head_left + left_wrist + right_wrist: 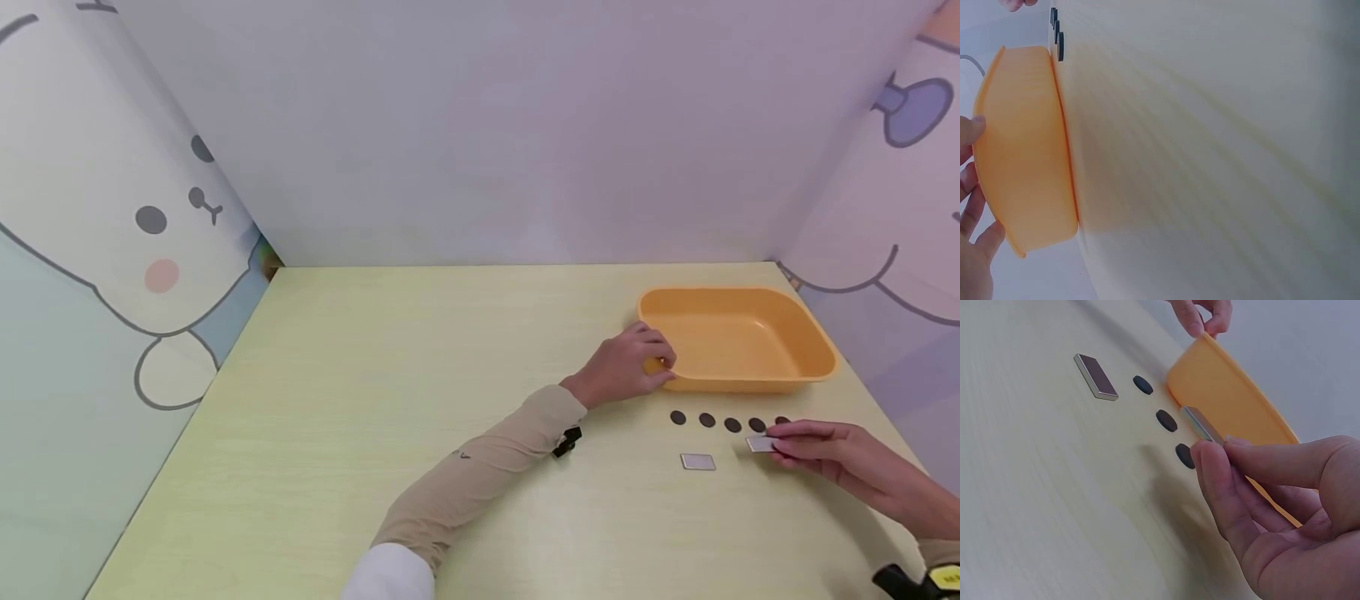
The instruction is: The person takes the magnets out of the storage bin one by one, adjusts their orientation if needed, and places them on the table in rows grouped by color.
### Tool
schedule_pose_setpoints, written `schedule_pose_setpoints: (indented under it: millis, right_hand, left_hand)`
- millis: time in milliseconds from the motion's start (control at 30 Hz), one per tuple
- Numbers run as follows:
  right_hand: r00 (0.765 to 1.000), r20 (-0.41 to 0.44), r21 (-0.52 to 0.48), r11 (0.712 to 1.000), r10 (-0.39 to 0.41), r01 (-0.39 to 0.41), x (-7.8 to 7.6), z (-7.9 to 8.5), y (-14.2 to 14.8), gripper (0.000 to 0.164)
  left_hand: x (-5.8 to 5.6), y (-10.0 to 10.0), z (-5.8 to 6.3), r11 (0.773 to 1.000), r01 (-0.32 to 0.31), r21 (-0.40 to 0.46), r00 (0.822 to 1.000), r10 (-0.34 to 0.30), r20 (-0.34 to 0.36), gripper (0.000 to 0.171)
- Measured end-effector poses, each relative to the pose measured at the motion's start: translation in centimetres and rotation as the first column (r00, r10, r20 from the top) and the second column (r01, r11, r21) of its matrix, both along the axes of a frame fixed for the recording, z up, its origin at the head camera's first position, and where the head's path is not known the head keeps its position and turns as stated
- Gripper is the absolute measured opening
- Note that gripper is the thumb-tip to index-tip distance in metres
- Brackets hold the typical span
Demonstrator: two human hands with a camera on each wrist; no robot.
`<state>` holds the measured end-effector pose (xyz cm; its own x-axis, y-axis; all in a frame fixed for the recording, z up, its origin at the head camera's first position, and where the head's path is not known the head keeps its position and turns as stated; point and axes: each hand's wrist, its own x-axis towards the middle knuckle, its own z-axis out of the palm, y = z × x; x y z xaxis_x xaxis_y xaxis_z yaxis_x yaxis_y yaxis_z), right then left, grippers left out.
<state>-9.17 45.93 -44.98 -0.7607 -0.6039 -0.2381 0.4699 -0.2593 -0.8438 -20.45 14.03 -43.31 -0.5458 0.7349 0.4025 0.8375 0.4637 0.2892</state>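
My left hand (628, 363) grips the near left rim of a shallow orange plastic tray (738, 385); its fingers also show on the rim in the left wrist view. Between thumb and fingertips, my right hand (847, 457) pinches a small flat rectangular magnet-like block (761, 444), held above the table in front of the tray. A second such block (698, 462), dark-faced with a silvery edge, lies flat on the table to the left of the right hand. Several black round discs (707, 420) lie in a row between the tray and the blocks, the rightmost partly hidden by my right fingers.
The pale yellow table (420, 358) runs up to a plain whitish back wall (487, 133). Side walls with cartoon animal prints stand at left and right. A black wrist device (567, 442) sits by the left sleeve (480, 467).
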Motion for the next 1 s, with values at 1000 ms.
schedule_pose_setpoints:
  millis: [1000]
  right_hand:
    - [0.997,-0.014,0.185,0.98,-0.074,0.076,0.5,-0.9,1.0,0.035]
  left_hand:
    - [0.3,0.0,0.4,1.0,-0.012,0.005,1.0,0.012,0.028,0.015]
